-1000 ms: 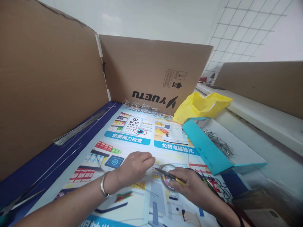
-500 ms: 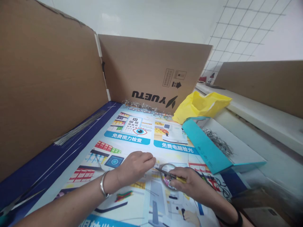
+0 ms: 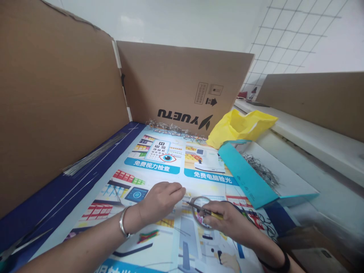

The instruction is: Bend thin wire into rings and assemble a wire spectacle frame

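Note:
My left hand [image 3: 166,199], with a silver bangle at the wrist, hovers over the printed poster in a closed pinch. What its fingertips hold, if anything, is hidden. To its right, my right hand [image 3: 223,216] grips a pointed tool with dark slim jaws and a yellow handle, which looks like pliers [image 3: 199,207]. The jaws point left toward the left fingertips, a small gap apart. A grey wire coil [image 3: 196,218] forms a ring around the jaws, close to the right fingers. Whether that hand also holds the coil, I cannot tell.
Thin straight wires [image 3: 93,155] lie at left, scissors [image 3: 25,242] nearer me. Tangled wire pieces [image 3: 176,129] line the back cardboard [image 3: 170,83]. At right are a yellow bag [image 3: 239,127], a turquoise box [image 3: 247,178] containing wire clippings [image 3: 260,170], and black loops [image 3: 265,222].
Almost nothing differs. My left hand has shifted very slightly left with the whole view; the right hand keeps its hold on the pliers.

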The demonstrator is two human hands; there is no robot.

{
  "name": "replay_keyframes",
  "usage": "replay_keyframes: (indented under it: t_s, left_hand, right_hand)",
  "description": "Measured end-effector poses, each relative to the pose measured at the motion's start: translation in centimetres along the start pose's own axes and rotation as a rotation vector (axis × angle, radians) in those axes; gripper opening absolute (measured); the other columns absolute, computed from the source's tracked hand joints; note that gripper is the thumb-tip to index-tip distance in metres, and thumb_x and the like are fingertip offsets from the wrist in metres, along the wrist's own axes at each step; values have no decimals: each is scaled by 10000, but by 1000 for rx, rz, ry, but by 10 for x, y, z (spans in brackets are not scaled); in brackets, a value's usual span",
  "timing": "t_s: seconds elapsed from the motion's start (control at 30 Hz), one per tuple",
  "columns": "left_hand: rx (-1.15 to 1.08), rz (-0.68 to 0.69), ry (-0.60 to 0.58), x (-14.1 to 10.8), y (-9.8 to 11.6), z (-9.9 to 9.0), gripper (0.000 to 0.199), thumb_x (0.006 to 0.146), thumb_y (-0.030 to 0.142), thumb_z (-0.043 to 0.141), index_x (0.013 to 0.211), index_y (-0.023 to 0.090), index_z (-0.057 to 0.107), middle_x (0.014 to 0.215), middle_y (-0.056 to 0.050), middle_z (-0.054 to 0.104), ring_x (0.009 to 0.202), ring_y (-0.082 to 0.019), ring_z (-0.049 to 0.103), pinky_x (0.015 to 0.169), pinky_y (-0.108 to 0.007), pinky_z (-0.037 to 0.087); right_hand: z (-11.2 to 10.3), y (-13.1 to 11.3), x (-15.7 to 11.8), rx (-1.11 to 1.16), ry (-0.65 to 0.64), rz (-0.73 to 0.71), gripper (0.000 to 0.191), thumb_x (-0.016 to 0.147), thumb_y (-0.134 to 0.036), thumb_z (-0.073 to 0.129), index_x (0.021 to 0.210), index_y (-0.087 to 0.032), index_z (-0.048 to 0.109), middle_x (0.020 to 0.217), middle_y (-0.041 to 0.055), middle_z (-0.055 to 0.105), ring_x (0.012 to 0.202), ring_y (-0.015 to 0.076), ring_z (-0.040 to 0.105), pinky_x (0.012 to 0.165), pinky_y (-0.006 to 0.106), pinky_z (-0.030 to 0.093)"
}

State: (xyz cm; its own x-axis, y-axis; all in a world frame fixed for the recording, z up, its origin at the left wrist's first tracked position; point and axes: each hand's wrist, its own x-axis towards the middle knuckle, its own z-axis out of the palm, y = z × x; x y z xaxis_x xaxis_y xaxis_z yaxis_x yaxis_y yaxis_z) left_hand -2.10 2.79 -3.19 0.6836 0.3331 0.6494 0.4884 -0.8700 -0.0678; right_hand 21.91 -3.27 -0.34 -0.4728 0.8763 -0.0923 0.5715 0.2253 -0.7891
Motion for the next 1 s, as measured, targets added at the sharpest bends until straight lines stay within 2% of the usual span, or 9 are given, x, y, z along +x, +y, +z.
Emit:
replay_keyframes:
  t_s: [0.3, 0.53, 0.83, 1.0]
  left_hand:
    - [6, 36, -44, 0, -1, -1, 223, 860, 63, 409, 1020, 144, 542, 861, -53, 640, 670, -156, 571, 584, -286, 493]
    - [43, 72, -29, 2, 1, -4, 231, 869, 59, 381, 1016, 137, 541, 832, -56, 640, 645, -151, 559, 553, -283, 478]
    - [51, 109, -3, 4, 3, -6, 223, 864, 63, 399, 1024, 126, 540, 824, -54, 651, 622, -148, 561, 538, -277, 469]
    - [-17, 44, -13, 2, 5, -4, 238, 838, 36, 417, 1003, 139, 555, 847, -55, 657, 652, -161, 580, 566, -285, 487]
  right_hand:
    - [0, 0, 1, 16, -12, -12, 434, 856, -570, 473, 779, -171, 627, 702, -8, 548, 673, 125, 483, 607, 209, 388]
    - [0, 2, 1, 66, -32, -24, 409, 865, -540, 482, 820, -169, 647, 721, -1, 565, 669, 125, 481, 613, 217, 382]
    - [1, 1, 2, 228, -113, 7, 341, 845, -499, 538, 798, -175, 634, 662, -40, 461, 611, 94, 395, 568, 202, 333]
    - [-2, 0, 1, 171, -116, -40, 344, 860, -494, 509, 785, -176, 615, 662, -38, 452, 620, 100, 390, 578, 208, 330]
